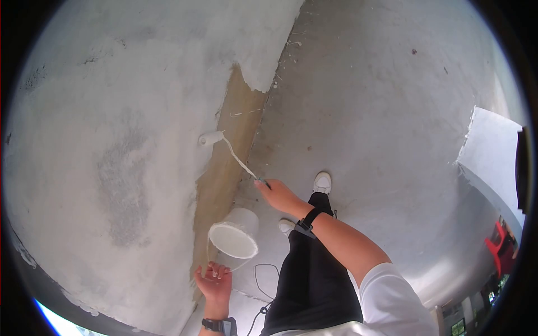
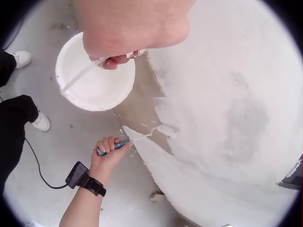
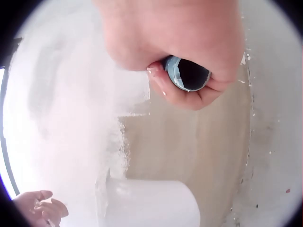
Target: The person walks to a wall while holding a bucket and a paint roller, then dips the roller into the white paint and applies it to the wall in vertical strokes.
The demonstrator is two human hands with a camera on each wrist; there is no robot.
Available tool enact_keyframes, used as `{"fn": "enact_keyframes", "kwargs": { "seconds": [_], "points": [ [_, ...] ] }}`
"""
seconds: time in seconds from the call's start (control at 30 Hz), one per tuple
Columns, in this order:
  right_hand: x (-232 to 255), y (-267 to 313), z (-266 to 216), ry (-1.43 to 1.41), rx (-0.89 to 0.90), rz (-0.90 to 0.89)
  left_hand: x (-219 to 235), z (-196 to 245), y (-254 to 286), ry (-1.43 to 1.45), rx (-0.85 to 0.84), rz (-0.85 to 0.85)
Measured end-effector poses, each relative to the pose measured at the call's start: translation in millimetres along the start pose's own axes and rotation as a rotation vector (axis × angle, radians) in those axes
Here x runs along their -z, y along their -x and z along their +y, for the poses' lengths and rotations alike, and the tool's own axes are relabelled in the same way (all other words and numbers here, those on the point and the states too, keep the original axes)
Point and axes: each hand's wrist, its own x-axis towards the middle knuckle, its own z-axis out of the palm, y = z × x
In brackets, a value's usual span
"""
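Observation:
My right hand (image 1: 280, 197) grips the blue-green handle (image 2: 122, 143) of a paint roller (image 1: 211, 138). The roller's white sleeve lies against the wall, where white paint borders a bare brown strip (image 1: 238, 120). Its thin frame is coated in white. Lower down, my left hand (image 1: 214, 284) holds the thin bail of a white bucket (image 1: 249, 219) with curled fingers. The bucket hangs tilted beside the brown strip, and its inside looks white in the left wrist view. White smears mark the fingertips of both hands.
The wall (image 1: 84, 168) is mostly white with grey patches. Grey floor (image 1: 381, 112) meets it along a paint-spattered edge. A black cable (image 1: 263, 308) runs near my legs. A white panel (image 1: 493, 154) and a red object (image 1: 499, 249) stand at the right.

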Motion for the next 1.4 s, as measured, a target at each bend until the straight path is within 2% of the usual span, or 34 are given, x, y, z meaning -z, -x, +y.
{"fn": "enact_keyframes", "kwargs": {
  "seconds": [0.1, 0.17, 0.2, 0.23, 0.33, 0.47, 0.57, 0.63, 0.7, 0.8, 0.83, 0.9, 0.97, 1.03, 1.17, 1.3, 1.4],
  "points": [
    [44.5, -19.2, -33.9, 0.002, 0.066, 0.140, -2.2, 1.3, 0.3, -0.021, 0.012, -0.048],
    [76.7, -55.6, -47.8, -0.003, 0.007, 0.193, 4.5, 3.4, -4.8, -0.028, 0.017, -0.057],
    [91.6, -65.4, -65.8, -0.115, 0.034, 0.217, 7.6, 4.4, -7.0, -0.031, 0.020, -0.061],
    [101.1, -71.6, -79.7, -0.228, 0.059, 0.241, 8.9, 5.4, -8.2, -0.034, 0.024, -0.054],
    [103.6, -86.8, -82.1, -0.269, 0.033, 0.199, 12.8, 8.4, -10.5, -0.041, 0.030, -0.019],
    [33.4, -52.3, -47.5, -0.123, 0.001, 0.165, 30.0, 14.3, -19.3, -0.039, 0.024, 0.007],
    [-39.7, -18.5, 9.3, 0.042, 0.040, 0.134, 51.8, 18.9, -29.3, -0.037, 0.022, -0.013],
    [-64.9, 4.7, 22.0, 0.036, 0.069, 0.099, 67.3, 22.0, -37.4, -0.034, 0.029, -0.029],
    [-78.0, 8.5, 33.9, 0.065, 0.082, 0.090, 86.3, 26.4, -47.7, -0.029, 0.039, -0.054],
    [-58.0, -14.3, 45.4, 0.174, 0.091, 0.123, 107.4, 30.7, -59.8, -0.027, 0.039, -0.059],
    [-44.8, -22.8, 37.7, 0.218, 0.095, 0.137, 116.5, 32.9, -65.3, -0.025, 0.043, -0.072],
    [-30.0, -30.4, 10.6, 0.121, 0.039, 0.212, 133.4, 35.6, -77.7, -0.019, 0.053, -0.101],
    [-34.5, -44.2, 6.6, 0.045, 0.074, 0.233, 147.5, 36.8, -86.6, -0.030, 0.053, -0.109],
    [-57.1, -48.1, 14.1, -0.016, 0.087, 0.257, 161.0, 40.2, -94.0, -0.025, 0.061, -0.106],
    [-139.7, -35.4, 58.7, -0.013, 0.133, 0.296, 186.4, 45.9, -111.8, 0.000, 0.073, -0.095],
    [-221.6, -0.5, 120.9, 0.020, 0.123, 0.204, 212.6, 50.1, -129.1, 0.000, 0.082, -0.129],
    [-236.7, 9.7, 139.6, 0.058, 0.087, 0.158, 229.7, 51.7, -141.9, -0.010, 0.078, -0.116]
  ]
}}
